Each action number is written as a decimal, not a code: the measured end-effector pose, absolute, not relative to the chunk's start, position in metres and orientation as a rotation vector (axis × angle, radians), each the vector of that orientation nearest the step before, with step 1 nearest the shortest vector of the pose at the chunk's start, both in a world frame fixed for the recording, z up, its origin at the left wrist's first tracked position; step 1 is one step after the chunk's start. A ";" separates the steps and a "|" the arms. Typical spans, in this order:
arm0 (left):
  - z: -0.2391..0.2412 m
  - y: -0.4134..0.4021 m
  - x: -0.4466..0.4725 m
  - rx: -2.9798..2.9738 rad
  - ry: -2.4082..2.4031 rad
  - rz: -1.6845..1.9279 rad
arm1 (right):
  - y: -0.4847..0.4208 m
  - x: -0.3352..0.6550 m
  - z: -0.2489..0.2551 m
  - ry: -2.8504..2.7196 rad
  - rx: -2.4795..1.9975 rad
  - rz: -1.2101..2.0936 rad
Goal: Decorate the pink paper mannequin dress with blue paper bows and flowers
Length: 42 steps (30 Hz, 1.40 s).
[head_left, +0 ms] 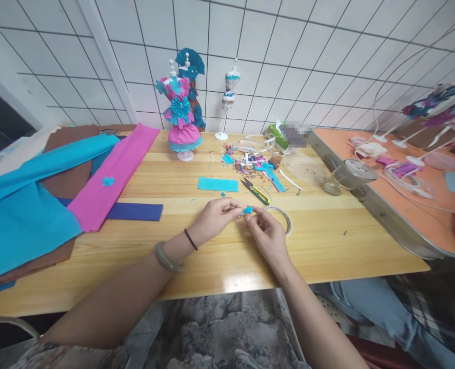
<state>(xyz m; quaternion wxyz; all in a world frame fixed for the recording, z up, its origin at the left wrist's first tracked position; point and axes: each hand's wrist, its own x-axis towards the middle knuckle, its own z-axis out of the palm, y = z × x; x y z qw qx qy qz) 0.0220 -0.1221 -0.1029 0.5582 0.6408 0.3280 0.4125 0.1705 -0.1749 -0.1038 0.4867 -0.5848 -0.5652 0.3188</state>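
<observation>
Between the fingertips of both hands is a small piece of bright blue crepe paper [247,210], fanned out at its right end and narrow at the left. My left hand [219,219] pinches the narrow end. My right hand [268,233] grips the wider end between thumb and finger. Just beyond them lie green-handled thread snips [255,191] and a flat blue paper strip [217,184]. A roll of tape [289,221] rests on the table, partly behind my right hand.
Folded blue and pink [112,174] crepe paper covers the table's left side. Small dress forms in paper clothes [181,110] and a barer one [232,89] stand by the wall. Paper scraps [252,164] lie mid-table. A glass jar [352,174] sits near an orange table [400,200].
</observation>
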 end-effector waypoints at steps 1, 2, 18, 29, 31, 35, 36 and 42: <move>-0.102 -0.122 0.022 1.510 0.763 0.973 | -0.175 0.171 -0.104 -1.392 -1.412 0.792; -0.101 -0.122 0.022 1.506 0.753 0.971 | -0.174 0.172 -0.105 -1.406 -1.395 0.811; -0.098 -0.121 0.023 1.268 0.715 0.879 | -0.174 0.176 -0.107 -1.397 -1.301 0.769; -0.098 -0.121 0.021 1.262 0.716 0.807 | -0.176 0.175 -0.103 -1.389 -1.281 0.861; -0.099 -0.120 0.021 1.259 0.713 0.788 | -0.176 0.175 -0.103 -1.394 -1.281 0.870; -0.098 -0.120 0.020 1.247 0.711 0.749 | -0.176 0.177 -0.104 -1.401 -1.290 0.870; -0.098 -0.120 0.019 1.236 0.714 0.742 | -0.176 0.177 -0.104 -1.404 -1.291 0.869; -0.096 -0.120 0.018 1.230 0.749 0.758 | -0.177 0.177 -0.103 -1.423 -1.313 0.861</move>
